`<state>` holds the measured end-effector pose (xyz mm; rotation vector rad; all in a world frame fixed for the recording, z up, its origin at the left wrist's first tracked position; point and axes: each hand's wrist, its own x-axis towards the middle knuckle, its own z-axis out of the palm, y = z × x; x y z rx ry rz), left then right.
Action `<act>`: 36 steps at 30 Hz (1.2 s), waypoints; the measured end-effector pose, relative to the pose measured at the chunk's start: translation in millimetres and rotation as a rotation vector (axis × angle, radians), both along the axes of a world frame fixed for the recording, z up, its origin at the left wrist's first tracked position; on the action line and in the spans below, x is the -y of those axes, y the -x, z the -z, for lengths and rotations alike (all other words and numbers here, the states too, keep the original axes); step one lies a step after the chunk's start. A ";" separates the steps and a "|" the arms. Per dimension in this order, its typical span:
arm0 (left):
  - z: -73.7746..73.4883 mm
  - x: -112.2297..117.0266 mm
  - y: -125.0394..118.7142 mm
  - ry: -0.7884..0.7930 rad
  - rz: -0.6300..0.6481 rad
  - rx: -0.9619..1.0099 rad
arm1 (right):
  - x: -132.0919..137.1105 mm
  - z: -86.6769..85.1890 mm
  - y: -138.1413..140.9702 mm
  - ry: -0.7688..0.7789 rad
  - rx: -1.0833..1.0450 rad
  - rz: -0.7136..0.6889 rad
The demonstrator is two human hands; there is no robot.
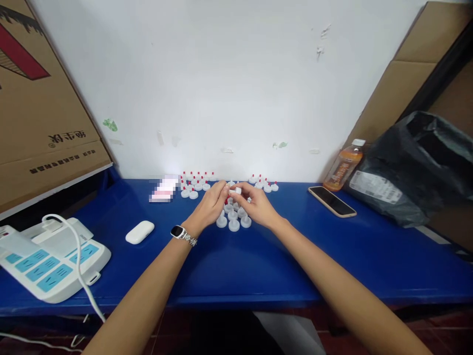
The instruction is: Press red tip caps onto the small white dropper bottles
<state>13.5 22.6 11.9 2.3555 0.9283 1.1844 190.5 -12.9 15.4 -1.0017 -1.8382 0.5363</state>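
My left hand (213, 204), with a watch on its wrist, and my right hand (258, 204) meet over the middle of the blue table. A small white nozzle cap (237, 191) is pinched in the fingers of my right hand. The left fingers are closed right beside it; what they hold is hidden. Something small and red shows beneath the fingertips. Below the hands stand several white nozzle caps (233, 225) without red tips, upright and partly covered. Further left are rows of red-tipped nozzle caps (193, 194), and a smaller red-tipped group (267, 188) stands to the right.
A white power strip (55, 271) with a cable and a white earbud case (140, 232) lie left. On the right are a phone (332, 201), an orange drink bottle (343, 165) and a dark plastic bag (402, 167). Cardboard (44, 108) stands at the left; a white wall (229, 88) rises behind.
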 end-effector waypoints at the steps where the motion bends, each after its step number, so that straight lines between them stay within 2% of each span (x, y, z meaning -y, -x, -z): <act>1: -1.2 0.8 0.0 -0.011 0.005 0.004 | 0.3 -1.3 0.9 0.018 -0.016 -0.018; 4: -3.1 1.4 -3.1 0.003 0.007 0.084 | 1.6 -6.4 2.2 -0.019 -0.006 -0.018; 11: 1.5 -5.8 -19.8 0.204 0.053 0.340 | 0.3 -12.7 -8.0 -0.241 0.197 0.094; 17: 0.0 -8.9 -25.8 0.347 0.058 0.432 | -0.6 -16.8 -15.9 -0.328 0.355 0.140; 23: -5.9 -3.7 -32.8 0.377 0.019 0.392 | 3.0 -19.4 -16.8 -0.344 0.355 0.175; 26: -9.9 -8.1 -27.9 0.337 0.006 0.347 | 2.4 -18.9 -18.2 -0.272 0.253 0.152; 31: -26.0 -21.7 -2.1 0.192 -0.184 0.332 | -7.0 -16.8 -25.9 0.068 -0.107 0.092; 33: -30.7 -21.6 2.1 0.101 -0.173 0.236 | -11.1 -15.0 -25.3 0.153 -0.212 0.029; 36: -29.9 -15.6 -4.0 -0.020 -0.049 -0.005 | -14.6 -10.4 -18.8 0.257 -0.289 -0.102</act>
